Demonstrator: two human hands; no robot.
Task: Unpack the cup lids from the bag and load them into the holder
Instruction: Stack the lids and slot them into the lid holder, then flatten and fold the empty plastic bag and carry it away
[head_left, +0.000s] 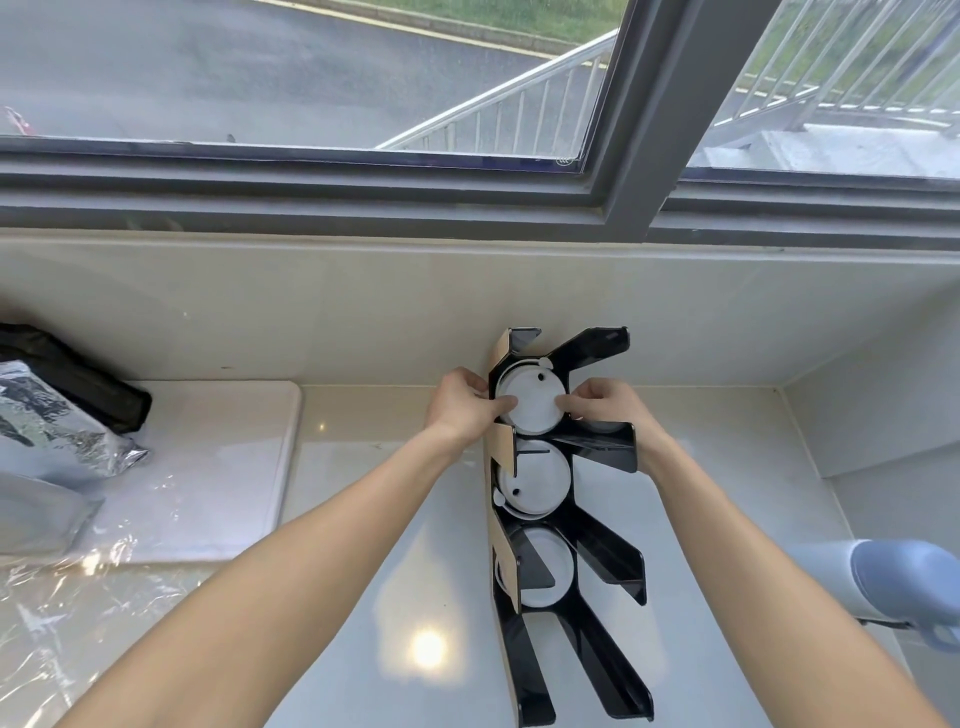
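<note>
A black lid holder (602, 566) with slanted dividers and a tan side panel stands on the pale counter against the wall. White cup lids fill its compartments: a top stack (531, 405), a middle stack (537, 480) and a lower stack (543, 571). My left hand (462, 405) and my right hand (605, 405) both reach into the top compartment, fingertips pressed on either side of the top stack's front lid. The clear plastic bag (67, 587) lies crumpled and flat at the left.
A white board (234, 467) lies on the counter at the left, with a silver foil pouch (57, 436) and a black bag (72, 374) on it. A blue-grey object (904, 582) sits at the right edge. A window frame runs above the wall.
</note>
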